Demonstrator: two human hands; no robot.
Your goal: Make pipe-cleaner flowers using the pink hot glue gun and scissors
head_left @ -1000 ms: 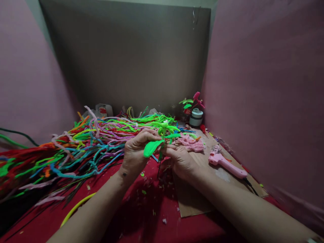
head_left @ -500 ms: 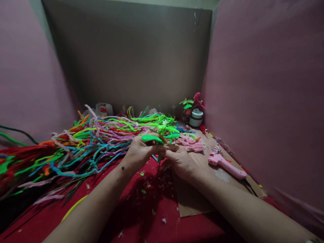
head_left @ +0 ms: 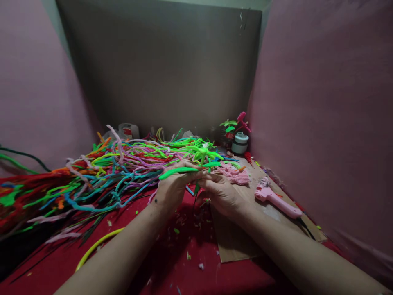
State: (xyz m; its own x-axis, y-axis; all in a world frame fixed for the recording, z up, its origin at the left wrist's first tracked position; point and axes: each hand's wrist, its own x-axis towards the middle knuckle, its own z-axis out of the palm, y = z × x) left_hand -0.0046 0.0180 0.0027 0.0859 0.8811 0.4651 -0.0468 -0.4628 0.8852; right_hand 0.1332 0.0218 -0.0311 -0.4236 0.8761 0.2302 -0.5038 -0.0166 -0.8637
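A bright green pipe-cleaner flower point(head_left: 203, 153) stands upright between my hands, with a thin dark stem pointing down below them. My left hand point(head_left: 172, 186) pinches the stem just under the bloom, thumb and fingers together. A long green leaf point(head_left: 178, 171) sticks out leftward across that hand. My right hand point(head_left: 220, 191) has its thumb and fingertips closed on the same stem, touching the left fingertips. Another green leaf point(head_left: 214, 164) shows behind the right fingers. The exact grip point is covered by my fingers.
A heap of coloured pipe cleaners point(head_left: 119, 180) spreads over the red cloth point(head_left: 172, 262) on the left. To the right, a pink glue gun point(head_left: 278, 200) and pink pipe cleaners point(head_left: 233, 174) lie on cardboard point(head_left: 236, 241). A pale jar point(head_left: 240, 144) stands behind. A yellow loop point(head_left: 92, 248) lies near my left forearm.
The green flower shows more fully, its petals spread above my hands. The left leaf now reaches further out to the left. The whole view has shifted slightly.
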